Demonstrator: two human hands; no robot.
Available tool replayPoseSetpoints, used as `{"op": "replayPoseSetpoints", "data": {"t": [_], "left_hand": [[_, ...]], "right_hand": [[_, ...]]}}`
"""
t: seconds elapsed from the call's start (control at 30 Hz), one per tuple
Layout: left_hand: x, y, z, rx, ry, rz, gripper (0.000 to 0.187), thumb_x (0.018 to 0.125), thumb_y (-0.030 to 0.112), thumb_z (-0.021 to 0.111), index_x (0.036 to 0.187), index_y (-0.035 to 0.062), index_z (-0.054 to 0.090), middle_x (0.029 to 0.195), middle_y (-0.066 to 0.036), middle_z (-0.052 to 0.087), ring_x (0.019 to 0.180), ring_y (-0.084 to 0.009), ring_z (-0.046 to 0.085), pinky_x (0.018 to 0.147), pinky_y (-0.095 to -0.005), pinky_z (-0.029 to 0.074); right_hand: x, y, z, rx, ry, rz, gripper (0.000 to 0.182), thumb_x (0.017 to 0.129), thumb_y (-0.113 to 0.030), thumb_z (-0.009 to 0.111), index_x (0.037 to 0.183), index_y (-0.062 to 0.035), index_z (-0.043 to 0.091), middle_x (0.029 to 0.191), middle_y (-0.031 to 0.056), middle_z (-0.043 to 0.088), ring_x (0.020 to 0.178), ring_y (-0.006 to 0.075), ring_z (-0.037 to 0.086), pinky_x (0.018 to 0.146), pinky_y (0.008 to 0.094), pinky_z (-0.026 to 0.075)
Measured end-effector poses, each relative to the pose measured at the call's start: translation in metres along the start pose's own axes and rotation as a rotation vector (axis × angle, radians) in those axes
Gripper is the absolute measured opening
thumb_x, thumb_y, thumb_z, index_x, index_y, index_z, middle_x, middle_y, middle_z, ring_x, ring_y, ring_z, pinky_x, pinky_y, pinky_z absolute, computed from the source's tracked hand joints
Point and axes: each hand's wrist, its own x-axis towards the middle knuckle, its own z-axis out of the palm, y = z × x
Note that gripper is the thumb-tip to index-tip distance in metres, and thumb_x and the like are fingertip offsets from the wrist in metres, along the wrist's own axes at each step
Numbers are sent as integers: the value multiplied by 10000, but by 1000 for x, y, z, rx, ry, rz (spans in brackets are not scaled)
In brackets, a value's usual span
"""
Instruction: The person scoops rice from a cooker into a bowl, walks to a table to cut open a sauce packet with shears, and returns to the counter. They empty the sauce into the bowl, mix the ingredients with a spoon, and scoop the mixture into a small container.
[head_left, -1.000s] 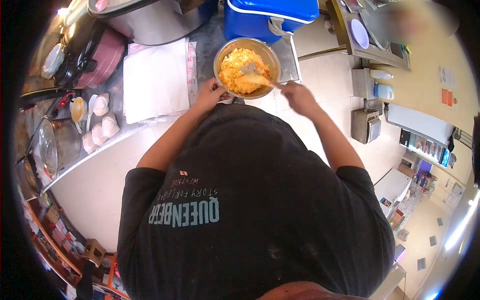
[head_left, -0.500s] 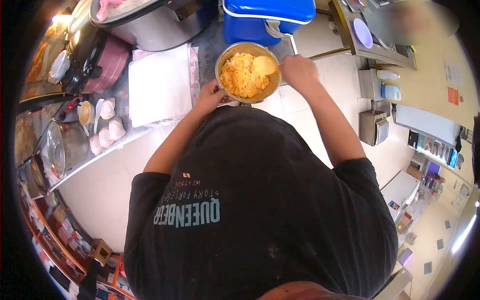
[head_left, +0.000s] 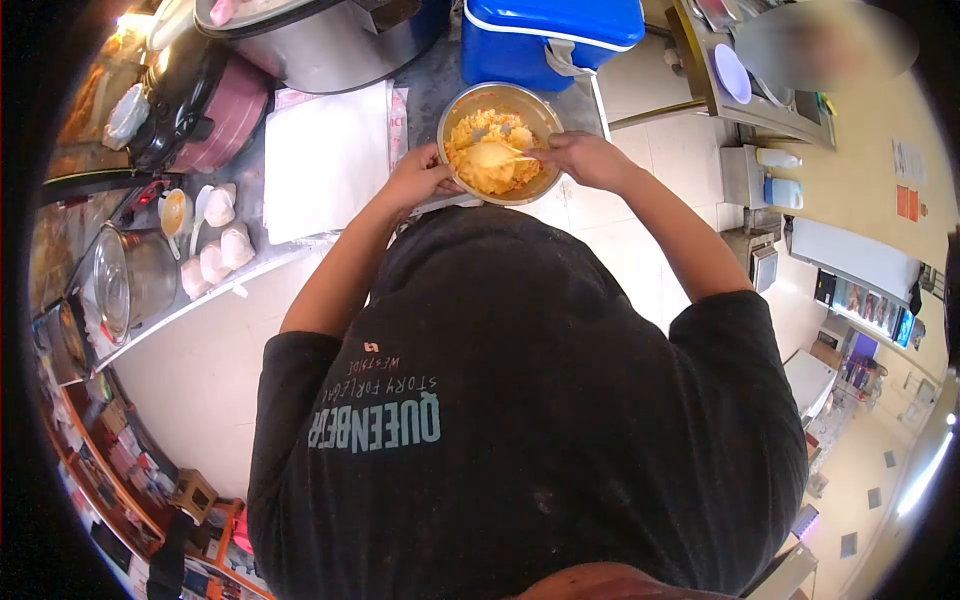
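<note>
A round metal bowl (head_left: 548, 112) holds an orange-yellow rice mixture (head_left: 470, 128) at the counter's front edge. My left hand (head_left: 428, 176) grips the bowl's left rim, thumb on the near side, with some fingers hidden under it. From the right, my right hand (head_left: 582, 160) is closed on the handle of a yellowish rice paddle (head_left: 492, 160). The paddle's broad blade rests in the rice near the bowl's middle, partly blending with it in colour.
Left of the bowl lies a stack of white paper sheets (head_left: 325, 160). Behind stand a blue cooler box (head_left: 550, 40) and a large steel rice cooker (head_left: 330, 50). A pink cooker (head_left: 225, 115), several small wrapped bundles (head_left: 235, 245) and a lidded pot (head_left: 140, 275) line the left counter.
My right hand has moved the paddle left and toward me, from the bowl's right side to the middle of the rice. The rice is shifted. My left hand keeps its hold on the bowl.
</note>
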Motion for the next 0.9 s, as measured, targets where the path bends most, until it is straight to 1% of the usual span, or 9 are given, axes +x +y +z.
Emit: {"op": "replayPoseSetpoints", "data": {"t": [0.13,0.23,0.33,0.37,0.43,0.53,0.67,0.77,0.9], "left_hand": [[0,-13,3,-16,98,14,187,958,73,552,1118,-24,543,985,-98,653,845,-179,704,777,-296,597],[8,-31,4,-17,93,65,164,956,49,547,1096,-34,541,957,-104,646,827,-188,710,754,-292,604],[14,-50,2,-51,93,78,174,967,62,546,1112,-33,537,950,-104,646,823,-185,707,756,-292,601],[14,-50,3,-64,101,74,177,971,66,545,1118,-32,535,948,-103,646,822,-184,705,758,-292,599],[14,-47,2,-27,72,97,174,981,77,540,1121,-27,531,949,-104,647,823,-182,702,765,-294,595],[11,-42,5,-74,58,90,174,994,94,535,1127,-18,528,958,-105,651,832,-178,698,777,-295,588],[11,-42,1,-112,30,61,183,1003,110,535,1129,-22,527,980,-107,653,854,-179,697,793,-294,584],[8,-42,0,-73,4,87,214,1005,117,538,1150,-38,521,988,-107,655,874,-186,698,804,-297,583],[9,-38,0,-2,-26,123,234,1003,124,546,1153,-54,521,999,-113,657,905,-205,702,823,-307,581]], "right_hand": [[-34,1,-7,39,45,44,351,952,-178,569,1291,-234,640,1072,122,672,912,300,640,819,430,527],[-45,-9,-20,361,192,321,283,937,-225,603,1203,-193,693,949,131,696,844,317,660,779,434,534],[-44,-21,-22,409,138,384,241,916,-287,636,1106,-176,734,855,135,708,788,336,679,760,429,544],[-35,-45,-30,337,43,428,225,902,-345,645,1002,-177,756,870,120,722,795,329,695,765,425,553],[-11,-66,0,126,79,499,257,923,-344,603,940,-134,749,898,141,724,806,331,704,760,429,564],[32,-68,25,43,24,643,307,929,-353,578,880,-94,734,875,169,719,805,345,707,731,460,568],[37,-59,9,21,213,677,292,918,-316,573,873,-75,732,857,173,718,765,352,708,683,470,568],[15,-73,-33,137,176,645,288,916,-316,574,872,-81,734,867,178,716,760,345,709,680,468,567],[36,-96,-2,64,122,587,256,920,-263,552,899,-80,730,906,180,718,803,335,713,701,459,570]]}}
